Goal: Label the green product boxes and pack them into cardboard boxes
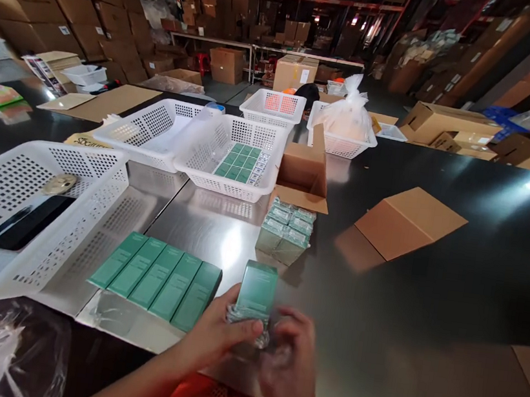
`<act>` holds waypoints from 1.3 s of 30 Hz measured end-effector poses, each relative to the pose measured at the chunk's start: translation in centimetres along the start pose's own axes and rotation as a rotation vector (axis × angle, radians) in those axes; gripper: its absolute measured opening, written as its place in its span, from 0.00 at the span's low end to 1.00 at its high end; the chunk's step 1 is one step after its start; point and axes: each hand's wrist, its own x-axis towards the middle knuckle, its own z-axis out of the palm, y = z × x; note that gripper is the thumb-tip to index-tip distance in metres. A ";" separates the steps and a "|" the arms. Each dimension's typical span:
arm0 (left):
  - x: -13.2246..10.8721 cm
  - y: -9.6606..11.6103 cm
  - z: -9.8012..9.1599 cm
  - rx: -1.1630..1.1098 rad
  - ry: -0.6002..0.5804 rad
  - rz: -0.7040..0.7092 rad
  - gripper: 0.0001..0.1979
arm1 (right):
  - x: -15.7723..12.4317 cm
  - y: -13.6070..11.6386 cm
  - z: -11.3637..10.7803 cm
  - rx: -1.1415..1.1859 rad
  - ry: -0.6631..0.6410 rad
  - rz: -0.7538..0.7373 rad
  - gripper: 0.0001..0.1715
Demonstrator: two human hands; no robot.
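My left hand point(223, 326) is closed around a small green box point(258, 285), held upright over the table near my body. Clear plastic wrap point(249, 317) bunches about the box's lower part. Beside it, my right hand point(291, 352) has curled fingers at the wrap, but motion blurs them and I cannot make out a firm grip. To the left, several green boxes point(157, 279) lie side by side in a row on the metal table. Just beyond my hands stands a block of plastic-wrapped green boxes point(286, 230).
An open brown carton point(304, 171) stands behind the wrapped block. White perforated baskets point(185, 172) line the left and back, one with green boxes and a label sheet. A phone point(32, 223) lies in the nearest left basket point(116, 172). A folded cardboard piece point(408, 224) sits right.
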 end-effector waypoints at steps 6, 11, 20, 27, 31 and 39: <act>-1.8 -1.6 -2.5 0.318 -0.184 -0.075 0.24 | 2.7 -3.0 -1.7 0.151 -0.379 0.271 0.20; -3.7 -2.7 -4.4 0.276 -0.207 -0.195 0.12 | 4.4 -3.6 -1.3 0.347 -0.006 0.465 0.25; -6.3 -3.4 -8.1 0.410 0.150 0.080 0.21 | 5.5 -1.9 4.1 0.357 -0.163 0.564 0.31; -7.2 -3.0 -8.7 1.065 0.081 0.595 0.08 | 6.4 -0.9 3.8 0.375 0.006 0.608 0.28; -8.8 -1.8 -9.1 0.689 0.111 0.531 0.11 | 6.7 0.6 4.0 0.291 -0.013 0.656 0.29; -11.2 -1.0 -9.7 -0.347 0.267 0.080 0.20 | 5.1 1.8 5.9 -0.265 -0.232 0.353 0.26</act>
